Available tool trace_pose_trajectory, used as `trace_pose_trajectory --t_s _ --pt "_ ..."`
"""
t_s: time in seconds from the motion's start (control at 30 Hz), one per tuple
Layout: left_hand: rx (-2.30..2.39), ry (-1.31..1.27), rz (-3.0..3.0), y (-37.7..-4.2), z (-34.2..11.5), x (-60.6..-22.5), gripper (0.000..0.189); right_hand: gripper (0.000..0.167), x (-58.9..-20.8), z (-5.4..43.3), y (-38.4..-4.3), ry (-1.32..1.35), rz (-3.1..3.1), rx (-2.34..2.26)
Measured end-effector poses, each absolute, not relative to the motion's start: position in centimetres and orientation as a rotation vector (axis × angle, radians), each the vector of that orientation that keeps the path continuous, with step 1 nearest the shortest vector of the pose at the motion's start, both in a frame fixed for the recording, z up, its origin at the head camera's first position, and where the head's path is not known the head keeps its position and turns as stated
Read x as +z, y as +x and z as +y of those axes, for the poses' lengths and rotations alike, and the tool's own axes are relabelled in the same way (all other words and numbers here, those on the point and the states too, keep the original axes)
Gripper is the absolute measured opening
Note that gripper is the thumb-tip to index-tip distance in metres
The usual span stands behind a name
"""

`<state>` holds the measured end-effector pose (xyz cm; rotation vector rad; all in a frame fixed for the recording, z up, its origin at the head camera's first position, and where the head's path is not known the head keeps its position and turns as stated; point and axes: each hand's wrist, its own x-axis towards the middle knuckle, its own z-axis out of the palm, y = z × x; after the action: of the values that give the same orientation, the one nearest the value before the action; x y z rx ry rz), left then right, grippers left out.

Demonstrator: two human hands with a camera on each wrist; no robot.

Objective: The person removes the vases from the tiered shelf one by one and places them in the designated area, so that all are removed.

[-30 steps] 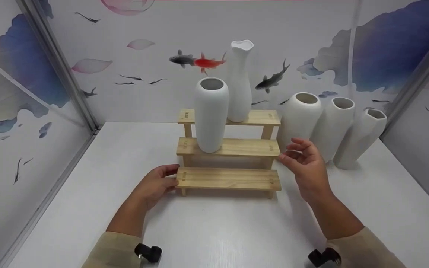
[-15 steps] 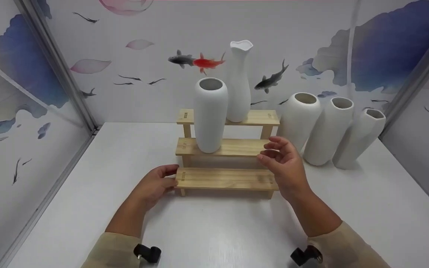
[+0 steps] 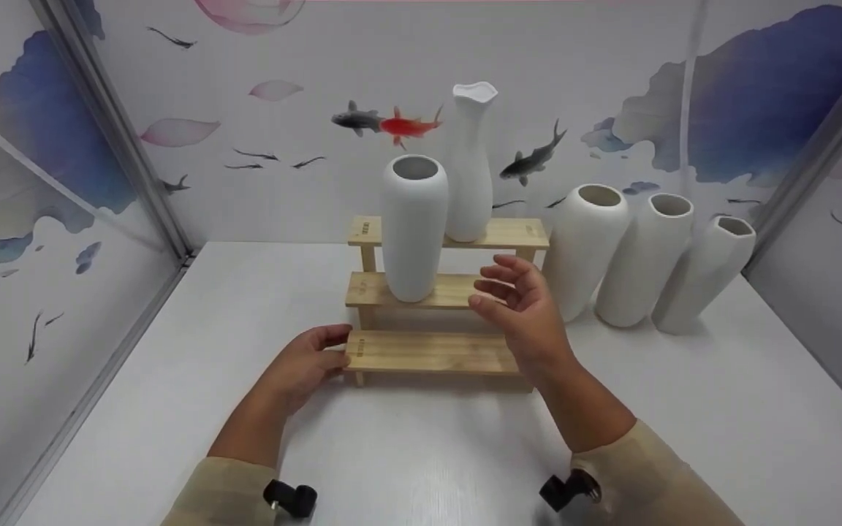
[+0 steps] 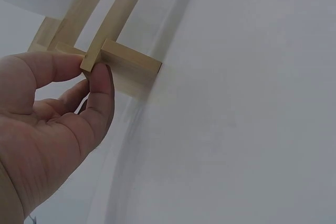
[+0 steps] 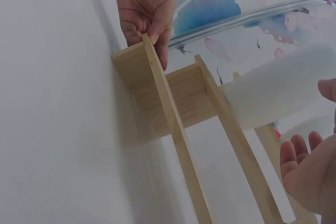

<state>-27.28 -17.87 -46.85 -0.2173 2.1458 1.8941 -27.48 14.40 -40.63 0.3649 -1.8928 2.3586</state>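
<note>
A wooden three-tier display stand [image 3: 435, 351] stands mid-table. My left hand [image 3: 308, 369] pinches the left end of its lowest board between thumb and fingers, as the left wrist view shows. My right hand [image 3: 527, 310] hovers in front of the right part of the stand, fingers loosely bent and holding nothing; it hides the right ends of the two lower boards. On the middle tier, left of centre, a smooth white vase [image 3: 414, 226] stands upright. A taller white vase [image 3: 471, 164] with a wavy rim is on the top tier, its lower left partly covered by the smooth vase.
To the right of the stand are a wide white vase [image 3: 593, 226], a slimmer leaning vase [image 3: 647, 256] and a faceted leaning vase [image 3: 706, 274], close together. White walls [image 3: 260, 197] painted with fish and petals enclose the white table [image 3: 406, 453].
My right hand has moved left, from beside the stand's right end to in front of its boards. The left hand, stand and vases have stayed put.
</note>
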Motion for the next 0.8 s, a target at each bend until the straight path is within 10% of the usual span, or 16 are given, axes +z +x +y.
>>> trace_pose_trajectory --t_s 0.8 --pt "1.891 -0.199 2.148 -27.3 -18.0 -47.0 0.055 0.086 -40.0 10.6 -31.1 0.416 -2.054 2.284"
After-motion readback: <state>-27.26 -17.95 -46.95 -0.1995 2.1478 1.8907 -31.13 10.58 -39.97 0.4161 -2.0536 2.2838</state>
